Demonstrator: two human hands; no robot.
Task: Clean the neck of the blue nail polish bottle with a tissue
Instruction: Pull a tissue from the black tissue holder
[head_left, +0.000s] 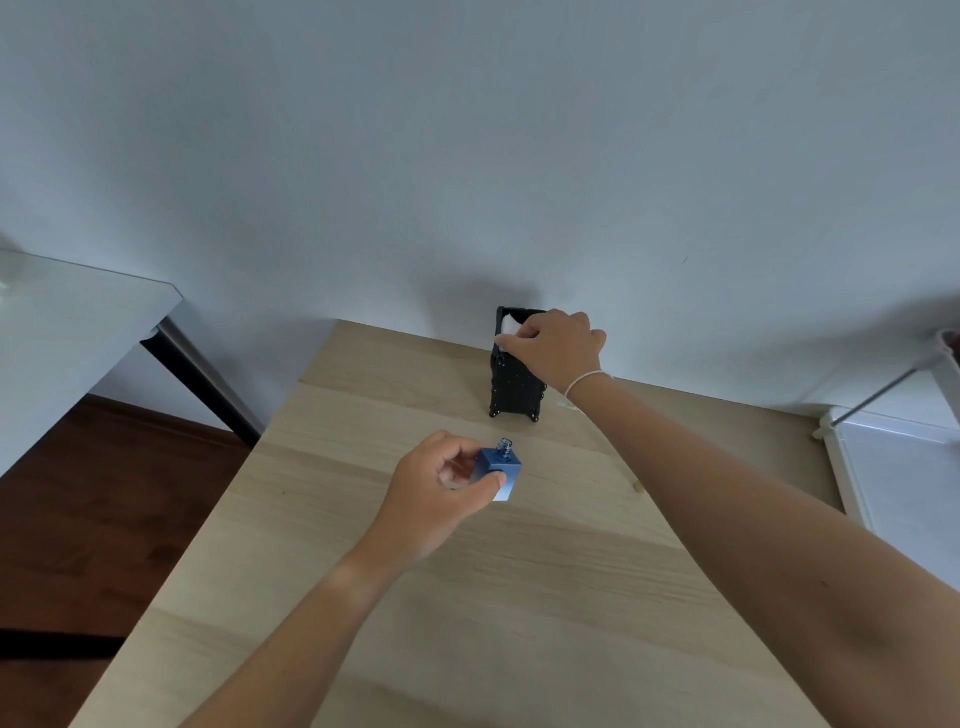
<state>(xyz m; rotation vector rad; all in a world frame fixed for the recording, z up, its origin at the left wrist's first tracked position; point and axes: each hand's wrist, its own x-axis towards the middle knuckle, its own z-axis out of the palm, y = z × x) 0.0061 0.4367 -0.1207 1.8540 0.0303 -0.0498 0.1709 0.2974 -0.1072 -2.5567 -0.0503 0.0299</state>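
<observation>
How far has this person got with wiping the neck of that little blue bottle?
Done: the blue nail polish bottle has its cap off, its threaded neck bare, and the left hand grips it. In hand: the right hand pinches a white tissue at the top of the black holder. Left: pulling the tissue free and wiping the neck; no tissue touches it.

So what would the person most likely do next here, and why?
Probably pull a tissue up out of the black holder. The right hand is at the holder's top with its fingers on the white tissue, while the left hand holds the blue nail polish bottle, whose bare neck has no cap on it.
</observation>
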